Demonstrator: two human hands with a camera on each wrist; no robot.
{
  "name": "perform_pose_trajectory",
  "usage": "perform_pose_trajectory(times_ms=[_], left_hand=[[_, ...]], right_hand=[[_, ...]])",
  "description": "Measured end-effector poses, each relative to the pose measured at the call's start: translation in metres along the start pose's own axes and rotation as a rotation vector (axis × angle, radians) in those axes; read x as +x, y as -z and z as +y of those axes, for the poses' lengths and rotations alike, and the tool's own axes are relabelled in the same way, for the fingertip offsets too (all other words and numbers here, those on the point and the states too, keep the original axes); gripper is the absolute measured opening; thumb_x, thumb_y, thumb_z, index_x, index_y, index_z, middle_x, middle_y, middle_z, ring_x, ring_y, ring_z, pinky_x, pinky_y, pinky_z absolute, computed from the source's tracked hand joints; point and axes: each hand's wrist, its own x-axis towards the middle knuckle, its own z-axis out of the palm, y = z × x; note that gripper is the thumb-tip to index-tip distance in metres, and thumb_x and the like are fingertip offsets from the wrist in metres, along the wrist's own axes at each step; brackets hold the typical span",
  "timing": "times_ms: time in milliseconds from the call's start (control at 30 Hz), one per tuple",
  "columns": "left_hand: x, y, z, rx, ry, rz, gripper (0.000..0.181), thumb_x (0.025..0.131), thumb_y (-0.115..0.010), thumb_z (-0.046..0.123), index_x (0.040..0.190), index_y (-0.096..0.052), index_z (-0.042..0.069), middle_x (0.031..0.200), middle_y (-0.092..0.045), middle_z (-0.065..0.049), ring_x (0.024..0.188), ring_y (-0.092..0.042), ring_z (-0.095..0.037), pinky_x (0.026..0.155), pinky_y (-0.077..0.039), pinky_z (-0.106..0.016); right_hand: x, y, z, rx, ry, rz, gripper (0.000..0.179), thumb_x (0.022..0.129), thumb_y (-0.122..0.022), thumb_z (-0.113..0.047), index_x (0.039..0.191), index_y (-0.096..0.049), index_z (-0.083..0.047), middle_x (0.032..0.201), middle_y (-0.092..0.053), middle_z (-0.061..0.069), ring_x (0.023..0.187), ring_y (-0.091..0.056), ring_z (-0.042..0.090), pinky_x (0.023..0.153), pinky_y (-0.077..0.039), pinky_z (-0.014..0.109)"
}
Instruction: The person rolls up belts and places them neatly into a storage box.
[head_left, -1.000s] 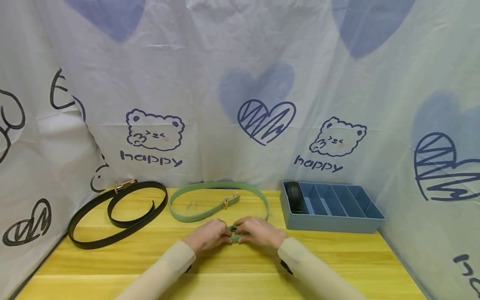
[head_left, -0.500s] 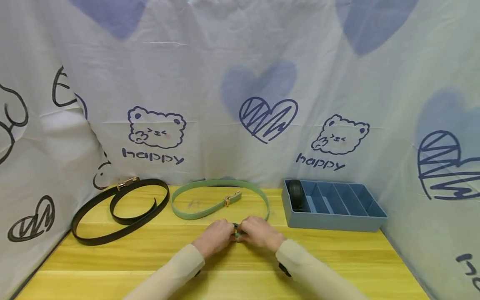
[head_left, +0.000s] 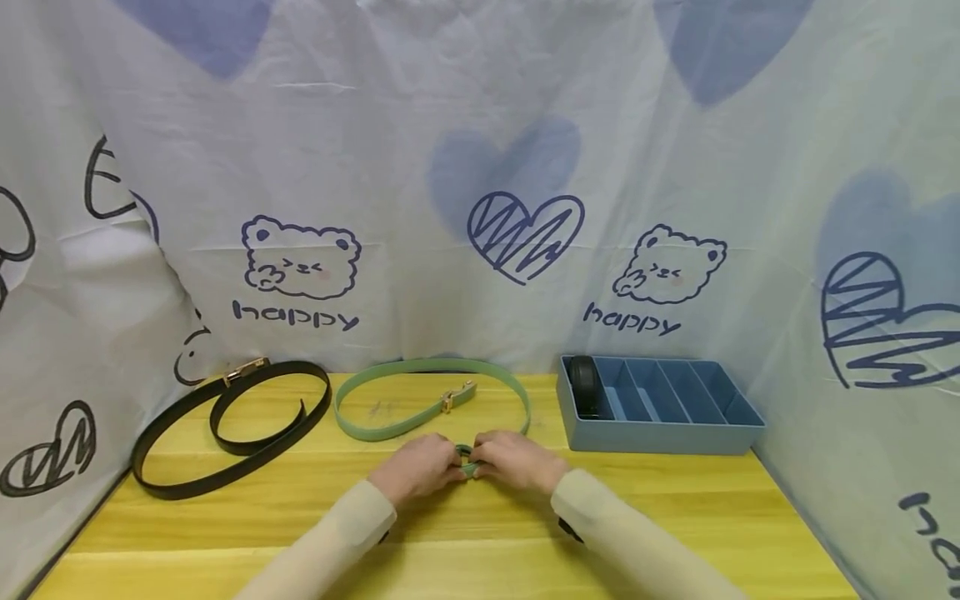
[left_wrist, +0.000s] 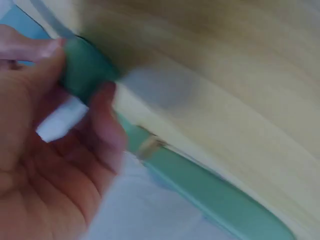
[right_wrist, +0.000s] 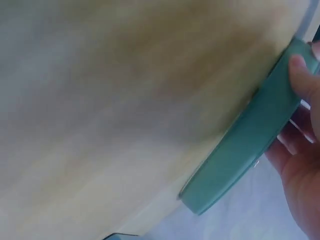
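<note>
Between my hands in the head view, a small coiled part of a green belt sits on the table. The strap runs from behind my right hand into a wide loop, ending by a gold buckle. My left hand pinches the coil's left side; in the left wrist view the thumb and fingers grip the green strap. On the other side my right hand holds the coil, its thumb on the strap in the right wrist view. The hands partly hide the coil.
A black belt with a gold buckle lies in loose loops at the left. At the back right stands a blue divided box, with a rolled black belt in its left compartment. A printed cloth hangs behind the table.
Half a second ago the hands closed in and covered more of the coil; now its opening shows again between them. The head view has shifted slightly. The other belt and box stay put.
</note>
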Motion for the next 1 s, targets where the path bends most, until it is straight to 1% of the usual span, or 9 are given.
perform_pose_trajectory(times_ms=[100,167,333,433,500,667,800,900,1000], left_hand=[[-0.001,-0.001,0.009,0.101,0.044,0.043,0.020,0.091,-0.071,0.028,0.076,-0.071,0.015,0.065,-0.061,0.004,0.056,-0.053,-0.009,0.053,-0.044,-0.025],[0.000,-0.001,0.011,0.102,0.046,0.051,0.019,0.089,-0.072,0.027,0.075,-0.071,0.014,0.064,-0.062,0.003,0.055,-0.055,-0.010,0.052,-0.045,-0.025],[0.004,0.000,-0.002,-0.005,-0.038,0.001,0.013,0.089,-0.072,0.024,0.080,-0.076,0.015,0.075,-0.067,0.005,0.067,-0.058,-0.007,0.061,-0.047,-0.022],[0.005,0.000,-0.012,-0.029,-0.110,-0.028,0.013,0.090,-0.071,0.024,0.081,-0.075,0.016,0.078,-0.066,0.007,0.071,-0.056,-0.004,0.065,-0.047,-0.020],[0.004,0.000,-0.014,-0.023,-0.130,-0.033,0.013,0.091,-0.070,0.024,0.080,-0.074,0.017,0.077,-0.065,0.007,0.071,-0.053,-0.004,0.065,-0.046,-0.020],[0.001,-0.001,-0.006,0.062,-0.048,0.007,0.015,0.092,-0.069,0.028,0.080,-0.073,0.019,0.075,-0.064,0.006,0.068,-0.055,-0.008,0.063,-0.047,-0.024],[0.000,-0.001,0.004,0.083,0.010,0.055,0.017,0.091,-0.070,0.028,0.079,-0.074,0.016,0.071,-0.065,0.003,0.064,-0.058,-0.011,0.057,-0.047,-0.025],[0.002,-0.001,0.002,0.030,-0.010,0.055,0.014,0.090,-0.072,0.024,0.079,-0.074,0.015,0.071,-0.066,0.004,0.063,-0.058,-0.009,0.058,-0.047,-0.022],[0.003,-0.001,-0.007,-0.012,-0.084,0.037,0.013,0.089,-0.071,0.023,0.079,-0.074,0.015,0.072,-0.065,0.006,0.065,-0.055,-0.006,0.061,-0.045,-0.021]], right_hand=[[0.000,-0.002,-0.007,-0.036,-0.054,0.000,0.012,0.093,-0.067,-0.024,0.098,-0.075,-0.016,0.089,-0.063,-0.006,0.075,-0.055,0.002,0.069,-0.047,0.018],[-0.001,-0.002,-0.007,-0.021,-0.071,0.004,0.012,0.093,-0.067,-0.023,0.100,-0.075,-0.016,0.089,-0.064,-0.005,0.075,-0.055,0.003,0.069,-0.046,0.018],[-0.005,-0.003,0.005,0.060,-0.042,-0.001,0.022,0.092,-0.068,-0.023,0.112,-0.073,-0.016,0.100,-0.066,-0.002,0.086,-0.061,0.006,0.077,-0.050,0.021],[-0.005,-0.003,0.011,0.093,-0.041,-0.017,0.025,0.092,-0.068,-0.025,0.115,-0.072,-0.016,0.109,-0.067,-0.003,0.097,-0.063,0.008,0.086,-0.051,0.023],[-0.004,-0.002,0.012,0.082,-0.034,-0.009,0.022,0.092,-0.067,-0.025,0.111,-0.073,-0.016,0.109,-0.068,-0.003,0.098,-0.064,0.007,0.088,-0.051,0.023],[0.000,-0.001,0.006,0.011,-0.026,0.015,0.012,0.092,-0.068,-0.025,0.097,-0.074,-0.016,0.090,-0.067,-0.006,0.077,-0.059,0.003,0.073,-0.049,0.019],[0.001,-0.001,0.001,-0.002,-0.058,0.010,0.013,0.093,-0.067,-0.027,0.097,-0.074,-0.017,0.087,-0.064,-0.006,0.071,-0.052,0.001,0.067,-0.045,0.017],[-0.001,-0.002,0.004,0.037,-0.065,0.001,0.016,0.093,-0.066,-0.027,0.104,-0.074,-0.017,0.092,-0.065,-0.005,0.076,-0.055,0.001,0.070,-0.046,0.017],[-0.002,-0.002,0.009,0.093,-0.055,-0.005,0.021,0.093,-0.067,-0.024,0.111,-0.072,-0.015,0.100,-0.065,-0.003,0.086,-0.060,0.005,0.078,-0.049,0.019]])
